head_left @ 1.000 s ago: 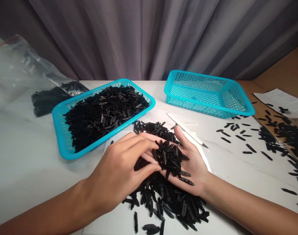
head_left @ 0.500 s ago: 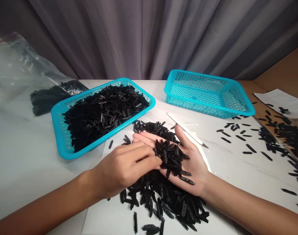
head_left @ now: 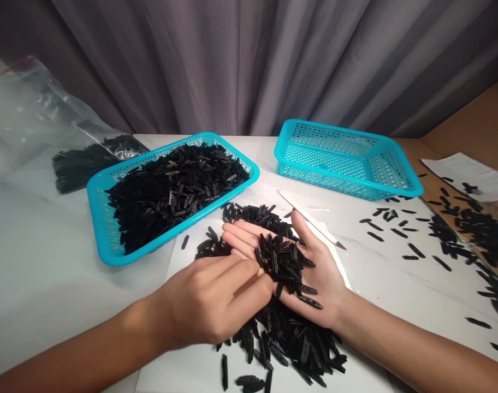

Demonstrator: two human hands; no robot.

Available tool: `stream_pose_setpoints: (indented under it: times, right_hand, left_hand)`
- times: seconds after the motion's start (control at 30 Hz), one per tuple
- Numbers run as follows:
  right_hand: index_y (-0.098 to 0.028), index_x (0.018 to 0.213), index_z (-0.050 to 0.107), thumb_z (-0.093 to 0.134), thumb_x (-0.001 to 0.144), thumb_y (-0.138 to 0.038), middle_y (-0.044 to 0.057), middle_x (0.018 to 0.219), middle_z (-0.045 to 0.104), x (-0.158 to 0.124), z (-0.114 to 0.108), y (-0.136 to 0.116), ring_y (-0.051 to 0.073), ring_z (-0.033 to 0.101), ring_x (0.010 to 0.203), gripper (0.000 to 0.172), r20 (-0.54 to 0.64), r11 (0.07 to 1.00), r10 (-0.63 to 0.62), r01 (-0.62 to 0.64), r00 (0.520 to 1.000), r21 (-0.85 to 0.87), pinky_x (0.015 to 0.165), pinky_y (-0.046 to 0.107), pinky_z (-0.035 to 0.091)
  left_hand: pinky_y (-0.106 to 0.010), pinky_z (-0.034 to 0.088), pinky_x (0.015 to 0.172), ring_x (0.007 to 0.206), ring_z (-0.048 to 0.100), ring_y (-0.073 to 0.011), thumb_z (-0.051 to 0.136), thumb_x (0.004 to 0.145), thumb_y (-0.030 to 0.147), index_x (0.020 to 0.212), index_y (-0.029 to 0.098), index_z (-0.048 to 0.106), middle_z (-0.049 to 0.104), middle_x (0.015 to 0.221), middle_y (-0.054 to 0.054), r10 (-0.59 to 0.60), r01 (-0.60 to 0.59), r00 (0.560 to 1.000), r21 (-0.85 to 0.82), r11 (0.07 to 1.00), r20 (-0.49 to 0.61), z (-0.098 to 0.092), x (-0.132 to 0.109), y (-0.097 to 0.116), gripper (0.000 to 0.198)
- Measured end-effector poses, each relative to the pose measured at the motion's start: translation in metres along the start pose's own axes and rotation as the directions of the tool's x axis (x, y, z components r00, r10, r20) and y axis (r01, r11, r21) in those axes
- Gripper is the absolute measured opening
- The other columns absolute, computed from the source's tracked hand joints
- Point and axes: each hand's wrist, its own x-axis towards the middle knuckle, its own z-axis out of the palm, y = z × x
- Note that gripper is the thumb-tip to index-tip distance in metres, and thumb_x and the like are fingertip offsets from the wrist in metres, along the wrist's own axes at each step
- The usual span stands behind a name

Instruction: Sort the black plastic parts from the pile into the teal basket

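My right hand (head_left: 322,273) lies palm up with its fingers stretched out, holding a heap of small black plastic pieces (head_left: 284,265). These are slim and elongated, and some show small holes. Against the heap's left side, my left hand (head_left: 218,297) is closed, its thumb and fingers bent together; whatever is in its fingertips is hidden. Under both hands, a loose pile of the same black pieces (head_left: 306,341) spreads over a white sheet (head_left: 167,355).
A blue basket (head_left: 110,256) full of black pieces stands at left, beside a clear bag (head_left: 69,123) of more. At back right is an empty blue basket (head_left: 347,188). A white pointed tool (head_left: 310,218) lies behind my right hand. Black pieces (head_left: 445,234) lie scattered at right.
My left hand has shifted slightly down and its fingers have curled in more at the heap. My right hand and its heap stay nearly in place; the view has shifted slightly.
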Motion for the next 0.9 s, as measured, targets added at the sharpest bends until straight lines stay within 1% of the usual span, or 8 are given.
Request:
stream_pose_setpoints:
  times: [0.17,0.27,0.37,0.43,0.53,0.67,0.83,0.9]
  right_hand:
    - [-0.013,0.142,0.051,0.032,0.098,-0.061,0.017,0.146,0.054,-0.001,0.001,0.0,0.027,0.047,0.14,0.068,0.002,0.999,0.01,-0.01,1.0,0.045,0.118,0.047,0.033]
    - [-0.012,0.142,0.052,0.027,0.099,-0.061,0.017,0.142,0.058,-0.002,0.002,-0.001,0.026,0.051,0.136,0.07,-0.027,0.996,0.037,-0.034,0.999,0.082,0.116,0.047,0.035]
    - [-0.011,0.14,0.053,0.026,0.1,-0.06,0.017,0.136,0.062,-0.002,0.002,-0.001,0.026,0.056,0.13,0.069,-0.054,0.993,0.038,-0.032,0.998,0.116,0.116,0.047,0.037]
    - [-0.011,0.139,0.054,0.028,0.1,-0.06,0.017,0.132,0.065,-0.002,0.003,-0.001,0.025,0.059,0.126,0.068,-0.054,0.992,0.027,-0.02,0.998,0.126,0.116,0.047,0.037]
    - [-0.011,0.135,0.058,0.027,0.1,-0.058,0.017,0.127,0.068,-0.002,0.003,0.0,0.025,0.062,0.122,0.066,-0.053,0.993,0.022,-0.016,0.998,0.116,0.115,0.046,0.038]
    - [-0.011,0.13,0.062,0.027,0.101,-0.058,0.016,0.121,0.071,-0.002,0.004,0.0,0.024,0.064,0.118,0.065,-0.049,0.994,0.012,-0.007,0.999,0.105,0.112,0.044,0.042]
    - [-0.01,0.132,0.06,0.02,0.101,-0.059,0.017,0.117,0.071,-0.002,0.004,0.001,0.026,0.065,0.114,0.07,-0.023,0.993,0.016,-0.013,1.0,0.12,0.103,0.044,0.049]
    - [-0.01,0.132,0.06,0.018,0.101,-0.06,0.017,0.114,0.072,-0.002,0.004,0.0,0.026,0.066,0.11,0.073,-0.011,0.993,0.026,-0.025,1.0,0.116,0.099,0.044,0.051]
  left_hand:
    - [-0.025,0.057,0.08,0.085,0.069,-0.015,0.052,0.095,0.006,0.101,0.015,0.064,0.072,0.092,-0.005,-0.25,0.286,0.955,-0.261,0.922,0.16,-0.007,-0.003,0.007,0.017]
    - [-0.021,0.058,0.078,0.084,0.069,-0.0119,0.06,0.092,0.006,0.098,0.018,0.065,0.072,0.091,0.0,-0.429,0.438,0.896,-0.37,0.819,0.111,-0.01,0.002,0.003,0.015]
    - [-0.018,0.059,0.076,0.08,0.07,-0.0092,0.065,0.089,0.008,0.094,0.02,0.067,0.073,0.092,0.002,-0.612,0.556,0.791,-0.435,0.708,0.013,-0.008,0.009,-0.003,0.014]
    - [-0.017,0.06,0.074,0.078,0.07,-0.0083,0.066,0.088,0.008,0.096,0.021,0.07,0.074,0.091,0.003,-0.676,0.602,0.737,-0.456,0.655,0.002,-0.003,0.013,-0.005,0.016]
    - [-0.017,0.059,0.071,0.076,0.069,-0.0087,0.067,0.086,0.007,0.096,0.021,0.071,0.073,0.086,0.004,-0.709,0.637,0.705,-0.454,0.623,0.016,0.005,0.016,-0.007,0.017]
    - [-0.022,0.056,0.07,0.077,0.067,-0.0107,0.064,0.092,0.018,0.098,0.019,0.069,0.071,0.087,0.001,-0.685,0.642,0.727,-0.396,0.656,0.044,0.002,0.02,-0.006,0.008]
    - [-0.028,0.05,0.083,0.086,0.061,-0.013,0.074,0.083,0.014,0.102,0.021,0.066,0.07,0.095,0.003,-0.524,0.534,0.844,-0.267,0.802,0.113,-0.013,0.019,-0.005,0.021]
    - [-0.03,0.048,0.085,0.087,0.059,-0.0135,0.073,0.082,0.01,0.101,0.02,0.066,0.071,0.1,0.003,-0.475,0.493,0.87,-0.252,0.833,0.133,-0.013,0.016,-0.004,0.022]
